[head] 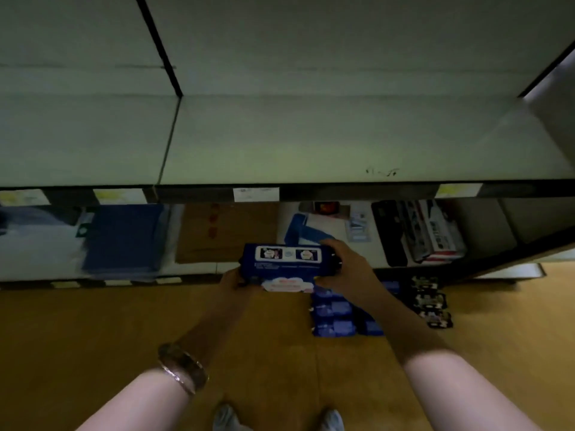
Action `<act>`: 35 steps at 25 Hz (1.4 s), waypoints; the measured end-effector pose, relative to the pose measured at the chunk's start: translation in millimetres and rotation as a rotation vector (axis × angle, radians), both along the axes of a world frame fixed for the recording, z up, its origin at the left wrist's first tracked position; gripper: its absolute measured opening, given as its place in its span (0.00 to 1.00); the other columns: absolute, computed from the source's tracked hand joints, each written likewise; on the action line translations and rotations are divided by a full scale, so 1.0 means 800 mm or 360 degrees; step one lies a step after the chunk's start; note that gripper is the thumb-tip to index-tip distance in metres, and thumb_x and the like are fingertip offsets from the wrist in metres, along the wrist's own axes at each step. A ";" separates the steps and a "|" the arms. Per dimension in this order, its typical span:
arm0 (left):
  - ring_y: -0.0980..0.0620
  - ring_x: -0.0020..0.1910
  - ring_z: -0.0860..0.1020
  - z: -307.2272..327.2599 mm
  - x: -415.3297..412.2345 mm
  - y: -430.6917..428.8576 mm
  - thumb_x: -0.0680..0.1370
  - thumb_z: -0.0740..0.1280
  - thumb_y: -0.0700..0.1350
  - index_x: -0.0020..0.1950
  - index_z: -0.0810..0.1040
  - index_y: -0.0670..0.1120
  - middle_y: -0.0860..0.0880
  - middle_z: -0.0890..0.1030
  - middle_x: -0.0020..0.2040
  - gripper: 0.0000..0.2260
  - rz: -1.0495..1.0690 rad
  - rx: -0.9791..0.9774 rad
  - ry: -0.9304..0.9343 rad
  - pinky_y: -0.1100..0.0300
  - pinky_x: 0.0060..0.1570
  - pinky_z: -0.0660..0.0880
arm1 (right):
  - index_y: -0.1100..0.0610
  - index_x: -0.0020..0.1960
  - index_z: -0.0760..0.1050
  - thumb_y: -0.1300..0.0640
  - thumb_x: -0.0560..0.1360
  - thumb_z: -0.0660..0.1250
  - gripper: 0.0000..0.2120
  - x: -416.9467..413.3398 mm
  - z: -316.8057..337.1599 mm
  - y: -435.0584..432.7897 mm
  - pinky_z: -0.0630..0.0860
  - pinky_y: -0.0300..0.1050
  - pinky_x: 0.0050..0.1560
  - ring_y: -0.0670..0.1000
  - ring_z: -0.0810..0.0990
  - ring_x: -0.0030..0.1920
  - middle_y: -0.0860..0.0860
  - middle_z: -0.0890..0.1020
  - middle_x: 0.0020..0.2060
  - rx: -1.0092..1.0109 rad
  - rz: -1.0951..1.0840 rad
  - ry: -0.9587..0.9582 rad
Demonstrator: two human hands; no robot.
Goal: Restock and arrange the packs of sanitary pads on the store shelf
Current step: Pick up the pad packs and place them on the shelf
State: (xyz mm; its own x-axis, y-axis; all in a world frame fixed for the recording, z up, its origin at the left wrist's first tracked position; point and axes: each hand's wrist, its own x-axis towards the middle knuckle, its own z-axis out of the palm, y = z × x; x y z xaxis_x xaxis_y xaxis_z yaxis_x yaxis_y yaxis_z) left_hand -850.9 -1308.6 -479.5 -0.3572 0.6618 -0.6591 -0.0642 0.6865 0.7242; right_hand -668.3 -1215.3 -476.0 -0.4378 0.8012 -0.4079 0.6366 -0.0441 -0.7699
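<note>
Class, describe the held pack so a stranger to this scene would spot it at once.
Find the wide pale upper shelf; just below its front edge hangs a dark blue pack of pads, clasped at its ends by the left grip and right grip. Unlike the stacked blue packs on the floor beneath, it is lifted and shows two white-framed pictures.

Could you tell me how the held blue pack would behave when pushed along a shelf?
Probably light and squashy: left hand and right hand hold the blue pack by its ends. Flat-sided, it should not roll; film wrap may slide.
</note>
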 end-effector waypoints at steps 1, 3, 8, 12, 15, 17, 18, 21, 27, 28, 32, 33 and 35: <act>0.41 0.64 0.71 -0.031 -0.006 0.003 0.78 0.64 0.38 0.67 0.69 0.38 0.38 0.72 0.65 0.17 -0.0051 -0.0041 -0.0001 0.56 0.60 0.66 | 0.58 0.69 0.63 0.66 0.69 0.73 0.32 -0.006 -0.032 0.002 0.69 0.32 0.55 0.52 0.73 0.61 0.54 0.73 0.63 0.0002 0.0029 -0.0044; 0.44 0.62 0.72 -0.101 -0.015 0.006 0.78 0.64 0.38 0.67 0.68 0.41 0.40 0.73 0.66 0.18 -0.0109 -0.0110 -0.0063 0.57 0.58 0.67 | 0.59 0.69 0.64 0.65 0.69 0.73 0.31 -0.018 -0.101 0.004 0.68 0.33 0.57 0.53 0.72 0.63 0.55 0.72 0.64 0.0013 0.0057 -0.0120; 0.41 0.60 0.74 -0.286 -0.034 0.006 0.75 0.63 0.30 0.70 0.66 0.42 0.39 0.74 0.63 0.24 -0.0096 -0.0170 -0.0009 0.55 0.53 0.70 | 0.62 0.68 0.64 0.64 0.70 0.72 0.29 -0.048 -0.292 0.016 0.65 0.40 0.62 0.57 0.70 0.63 0.59 0.67 0.64 0.0081 0.0193 -0.0286; 0.49 0.48 0.76 -0.411 -0.047 0.002 0.75 0.62 0.29 0.70 0.65 0.47 0.45 0.76 0.57 0.26 -0.0054 -0.0138 -0.0044 0.60 0.44 0.72 | 0.61 0.67 0.65 0.62 0.72 0.70 0.27 -0.064 -0.423 0.014 0.63 0.38 0.60 0.55 0.69 0.64 0.57 0.66 0.64 0.0083 0.0304 -0.0396; 0.43 0.52 0.77 -0.491 -0.053 0.010 0.75 0.63 0.29 0.66 0.67 0.48 0.45 0.77 0.55 0.23 -0.0042 -0.0153 -0.0076 0.49 0.54 0.75 | 0.60 0.68 0.64 0.59 0.72 0.71 0.28 -0.068 -0.509 0.017 0.65 0.37 0.56 0.55 0.70 0.63 0.58 0.67 0.63 0.0098 0.0408 -0.0449; 0.40 0.52 0.77 -0.538 -0.053 0.016 0.75 0.62 0.29 0.67 0.68 0.45 0.43 0.78 0.54 0.23 -0.0086 -0.0178 -0.0046 0.46 0.57 0.74 | 0.60 0.68 0.64 0.58 0.72 0.70 0.27 -0.068 -0.550 0.023 0.63 0.35 0.51 0.54 0.70 0.61 0.57 0.68 0.62 0.0132 0.0482 -0.0509; 0.40 0.54 0.76 -0.559 -0.052 0.021 0.75 0.62 0.29 0.68 0.68 0.44 0.42 0.77 0.56 0.23 -0.0109 -0.0190 -0.0018 0.46 0.58 0.73 | 0.60 0.68 0.64 0.57 0.73 0.70 0.27 -0.067 -0.566 0.026 0.63 0.35 0.50 0.54 0.70 0.61 0.57 0.68 0.62 0.0153 0.0523 -0.0531; 0.39 0.61 0.72 -0.601 -0.043 0.029 0.75 0.61 0.28 0.69 0.67 0.41 0.39 0.74 0.63 0.24 -0.0089 -0.0191 -0.0032 0.50 0.63 0.69 | 0.58 0.68 0.65 0.56 0.74 0.69 0.25 -0.066 -0.604 0.036 0.67 0.36 0.53 0.54 0.72 0.60 0.58 0.69 0.61 0.0216 0.0647 -0.0570; 0.38 0.64 0.69 -0.652 -0.022 0.026 0.77 0.57 0.27 0.71 0.64 0.39 0.36 0.70 0.66 0.23 -0.0008 -0.0140 -0.0244 0.52 0.64 0.65 | 0.59 0.69 0.62 0.54 0.75 0.66 0.26 -0.058 -0.643 0.053 0.65 0.45 0.62 0.56 0.71 0.61 0.58 0.68 0.64 0.0368 0.0888 -0.0836; 0.38 0.65 0.69 -0.656 -0.020 0.028 0.77 0.57 0.27 0.71 0.63 0.39 0.36 0.70 0.67 0.23 -0.0022 -0.0131 -0.0282 0.50 0.66 0.65 | 0.59 0.70 0.60 0.53 0.75 0.66 0.28 -0.055 -0.646 0.053 0.60 0.46 0.65 0.55 0.69 0.63 0.58 0.68 0.65 0.0424 0.0952 -0.0936; 0.39 0.66 0.69 -0.665 -0.018 0.039 0.75 0.57 0.25 0.72 0.63 0.39 0.37 0.69 0.68 0.25 -0.0036 -0.0070 -0.0277 0.50 0.67 0.65 | 0.59 0.72 0.58 0.52 0.75 0.65 0.30 -0.050 -0.657 0.054 0.55 0.48 0.68 0.55 0.67 0.66 0.58 0.67 0.67 0.0554 0.0961 -0.1095; 0.39 0.66 0.69 -0.667 -0.019 0.042 0.76 0.57 0.25 0.72 0.63 0.40 0.38 0.69 0.68 0.25 -0.0021 -0.0056 -0.0274 0.49 0.67 0.64 | 0.59 0.72 0.57 0.52 0.75 0.65 0.31 -0.050 -0.658 0.054 0.55 0.49 0.68 0.55 0.67 0.66 0.58 0.67 0.68 0.0557 0.0967 -0.1102; 0.39 0.66 0.68 -0.669 -0.018 0.044 0.76 0.57 0.26 0.72 0.62 0.40 0.39 0.69 0.68 0.25 -0.0040 -0.0056 -0.0277 0.49 0.68 0.64 | 0.60 0.73 0.56 0.52 0.75 0.65 0.31 -0.050 -0.663 0.054 0.56 0.48 0.68 0.55 0.66 0.66 0.58 0.66 0.68 0.0552 0.0966 -0.1091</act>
